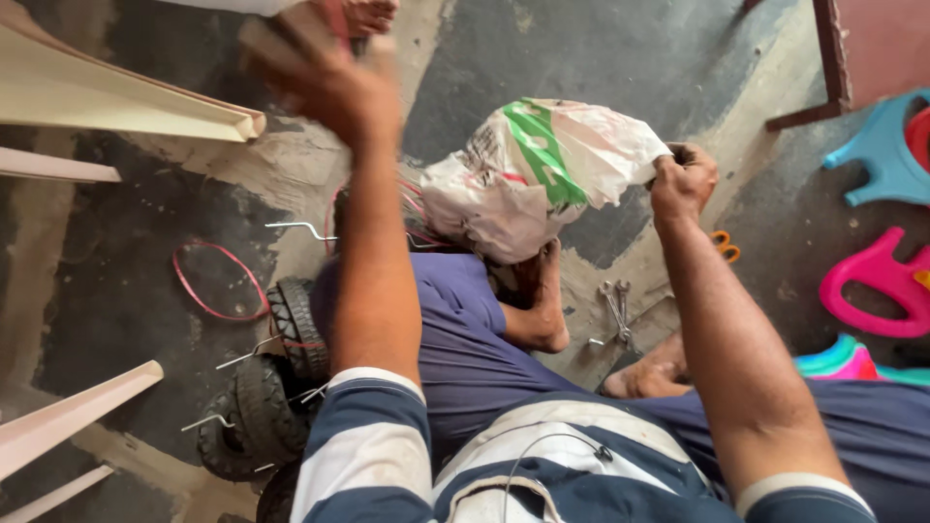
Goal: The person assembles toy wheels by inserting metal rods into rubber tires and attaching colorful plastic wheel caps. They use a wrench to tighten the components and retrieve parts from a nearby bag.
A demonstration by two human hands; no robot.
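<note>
My right hand (681, 180) pinches the soft, light plastic bag (533, 174) by its gathered edge; my blurred left hand (325, 82) grips something unclear.

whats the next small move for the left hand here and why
Probably bring the left hand down to the plastic bag: the right hand pinches only one edge, so the bag sags, while the left is raised, blurred, away from it.

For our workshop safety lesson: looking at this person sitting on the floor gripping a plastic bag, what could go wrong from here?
1. The right hand grips the plastic bag only at one edge; it might tear or spill.
2. Bare feet lie close to the loose wrenches on the floor, so a scrape seems possible.
3. The blurred left hand is raised; what it holds cannot be told.
</note>
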